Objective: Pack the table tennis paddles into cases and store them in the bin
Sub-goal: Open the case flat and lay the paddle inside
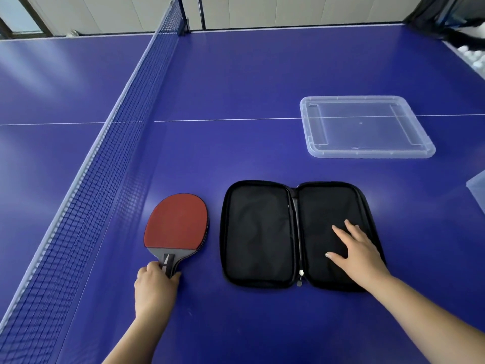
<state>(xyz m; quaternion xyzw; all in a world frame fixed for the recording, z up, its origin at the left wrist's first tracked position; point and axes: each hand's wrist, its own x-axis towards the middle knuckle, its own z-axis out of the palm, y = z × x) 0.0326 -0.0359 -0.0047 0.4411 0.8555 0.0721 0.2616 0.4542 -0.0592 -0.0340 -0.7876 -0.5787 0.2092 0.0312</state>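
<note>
A red-faced paddle lies flat on the blue table, with what looks like a second paddle stacked under it. My left hand grips the handle at its near end. To the right, a black zip case lies spread open, both halves empty. My right hand rests flat, fingers apart, on the case's right half. A clear plastic lid lies flat farther back on the right.
The net runs diagonally along the left, close to the paddle. A corner of a clear plastic bin shows at the right edge. White balls lie beyond the table's far right edge.
</note>
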